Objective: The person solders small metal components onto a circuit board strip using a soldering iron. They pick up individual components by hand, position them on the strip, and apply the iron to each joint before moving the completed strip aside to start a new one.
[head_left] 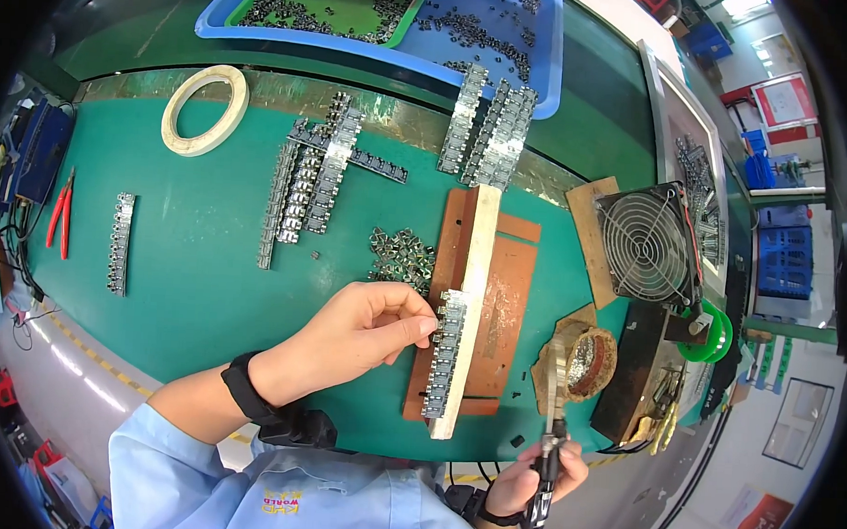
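My left hand (pixel 368 333) is closed in a pinch at the left edge of a strip of small circuit boards (pixel 445 360); whatever is between the fingertips is too small to make out. The strip rests along a pale wooden bar (pixel 478 257) on a brown board (pixel 507 306). At the lower right my right hand (pixel 527 482) is closed round the black handle of a soldering iron (pixel 553 412). The iron's metal end points up beside a round brown dish (pixel 587 361). A pile of small metal parts (pixel 402 259) lies beyond my left hand.
More board strips (pixel 324 170) lie stacked on the green mat (pixel 188 254), and others (pixel 505 131) lean at the blue tray (pixel 550 62). A tape roll (pixel 171 126), red-handled pliers (pixel 64 213) and a single strip (pixel 121 244) are left. Right stand a fan (pixel 644 246) and a green spool (pixel 718 336).
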The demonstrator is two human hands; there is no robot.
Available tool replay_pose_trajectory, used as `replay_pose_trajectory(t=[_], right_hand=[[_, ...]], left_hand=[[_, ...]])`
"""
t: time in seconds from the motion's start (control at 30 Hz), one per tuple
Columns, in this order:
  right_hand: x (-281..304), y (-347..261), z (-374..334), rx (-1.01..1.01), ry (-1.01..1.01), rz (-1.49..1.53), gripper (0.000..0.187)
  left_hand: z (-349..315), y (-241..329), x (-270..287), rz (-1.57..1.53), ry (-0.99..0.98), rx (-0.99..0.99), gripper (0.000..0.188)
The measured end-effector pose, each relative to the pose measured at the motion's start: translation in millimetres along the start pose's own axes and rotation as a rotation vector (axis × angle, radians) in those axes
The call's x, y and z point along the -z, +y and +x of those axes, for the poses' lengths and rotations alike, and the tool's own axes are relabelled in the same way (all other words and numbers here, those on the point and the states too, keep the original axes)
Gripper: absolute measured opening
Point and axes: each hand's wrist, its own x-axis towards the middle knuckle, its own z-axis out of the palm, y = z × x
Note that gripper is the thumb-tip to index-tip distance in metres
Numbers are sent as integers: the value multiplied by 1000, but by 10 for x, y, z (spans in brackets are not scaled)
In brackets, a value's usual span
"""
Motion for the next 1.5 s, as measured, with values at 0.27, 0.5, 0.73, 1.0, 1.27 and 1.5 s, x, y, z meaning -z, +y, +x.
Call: replay_pose_trajectory(t=[0.27, 0.5, 0.73, 1.0, 1.27, 1.5], right_hand=[[99, 77, -306, -264, 310, -413, 44], [-197, -75, -128, -258, 247, 35, 41], [-275, 21, -182, -332, 106, 232, 45], [-287, 16, -161, -268, 117, 223, 40], [-261, 20, -191, -281, 73, 239, 43], [-226, 51, -201, -247, 18, 200, 44]], left_hand=[[6, 4, -9, 12, 1, -16, 14], [-3, 13, 3, 17, -8, 0, 15], [-53, 94, 9, 54, 50, 37, 14], [-195, 206, 210, 946, 162, -469, 10], [-170, 48, 15, 1228, 222, -470, 15], [-221, 109, 20, 795, 255, -321, 12]])
